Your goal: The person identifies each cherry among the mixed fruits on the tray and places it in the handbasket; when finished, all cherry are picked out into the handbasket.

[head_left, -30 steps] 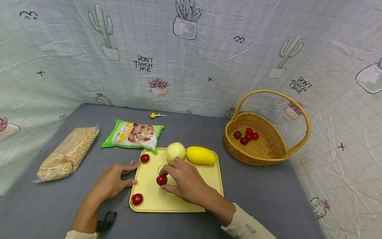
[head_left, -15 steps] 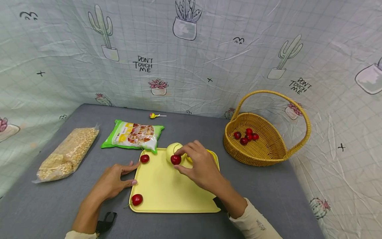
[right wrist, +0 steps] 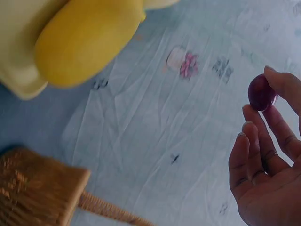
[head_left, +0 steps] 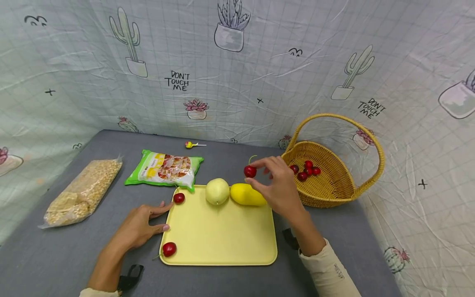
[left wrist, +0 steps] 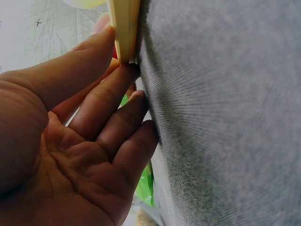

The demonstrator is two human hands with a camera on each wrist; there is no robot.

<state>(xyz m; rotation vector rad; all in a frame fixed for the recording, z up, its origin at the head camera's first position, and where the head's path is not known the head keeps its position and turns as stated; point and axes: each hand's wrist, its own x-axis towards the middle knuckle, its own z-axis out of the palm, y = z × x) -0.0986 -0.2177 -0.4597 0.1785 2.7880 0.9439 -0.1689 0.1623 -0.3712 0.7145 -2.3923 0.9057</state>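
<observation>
Cherry [head_left: 250, 171]: probably light and firm, its smooth skin apt to slip, or bruise under a hard squeeze; best taken gently round its sides rather than by the stem [head_left: 252, 158].
Cherry's look: round, glossy, deep red, the thin greenish stem curving up from its top.
Cherry's place: in the air, left of the basket [head_left: 334, 201] and near the yellow fruit [head_left: 246, 194].
Right hand [head_left: 281, 187]: pinches it between thumb and fingertips.
Left hand [head_left: 141, 227]: uncurled, thumb and forefinger apart, touching the tray's [head_left: 222, 237] left rim.
</observation>
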